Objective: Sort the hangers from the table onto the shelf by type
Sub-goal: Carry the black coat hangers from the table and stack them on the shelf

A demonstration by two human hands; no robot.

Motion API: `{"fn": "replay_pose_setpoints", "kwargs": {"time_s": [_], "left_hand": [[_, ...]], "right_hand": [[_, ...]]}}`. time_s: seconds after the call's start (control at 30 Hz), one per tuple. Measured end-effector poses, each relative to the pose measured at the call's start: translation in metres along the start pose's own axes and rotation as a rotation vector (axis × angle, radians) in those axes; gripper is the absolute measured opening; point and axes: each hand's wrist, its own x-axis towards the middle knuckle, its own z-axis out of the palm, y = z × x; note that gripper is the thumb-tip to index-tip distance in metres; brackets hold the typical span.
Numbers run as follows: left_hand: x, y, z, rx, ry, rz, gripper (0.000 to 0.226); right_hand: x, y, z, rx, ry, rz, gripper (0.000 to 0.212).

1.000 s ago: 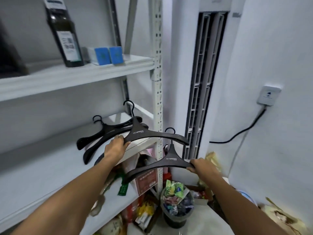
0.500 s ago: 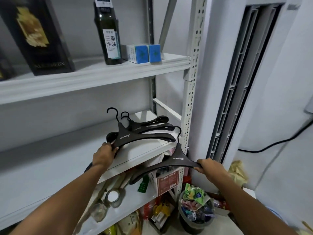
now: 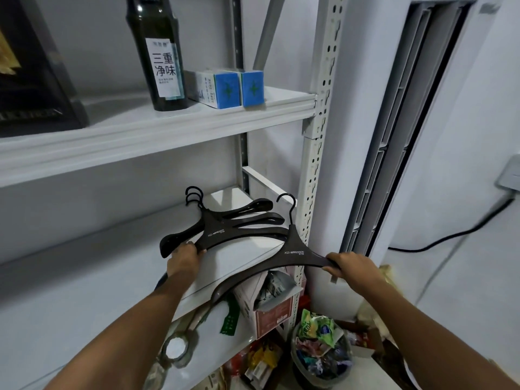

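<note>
Both gripping, by shelf (image 3: 84, 277)
L hand (image 3: 184, 256) grips top hanger (image 3: 222, 235), centre; R hand (image 3: 350, 264) grips 2nd hanger (image 3: 294, 253), centre-right.

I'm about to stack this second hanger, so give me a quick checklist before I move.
1. Right hand grips the loose hanger: ok.
2. Left hand holds the top hanger on the pile: ok.
3. Both hangers look the same type: ok.
4. Loose hanger over the shelf: not ok, one arm dips below its edge.
5. Hook clear of the post: cannot tell.
</note>
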Motion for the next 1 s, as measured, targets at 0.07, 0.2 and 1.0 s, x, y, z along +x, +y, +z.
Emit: {"fn": "replay_pose_setpoints", "kwargs": {"time_s": [0.07, 0.2, 1.0], "left_hand": [[0.01, 0.014, 0.009, 0.023, -0.002, 0.024, 0.04], [0.026, 0.035, 0.026, -0.001, -0.068, 0.007, 0.04], [0.043, 0.015, 0.043, 0.144, -0.184, 0.032, 0.045]], "right_hand": [[0.01, 0.001, 0.0, -0.001, 0.003, 0.001, 0.033], [0.028, 0.004, 0.001, -0.018, 0.001, 0.009, 0.033], [0.059, -0.039, 0.01, -0.05, -0.062, -0.066, 0.034]]}}
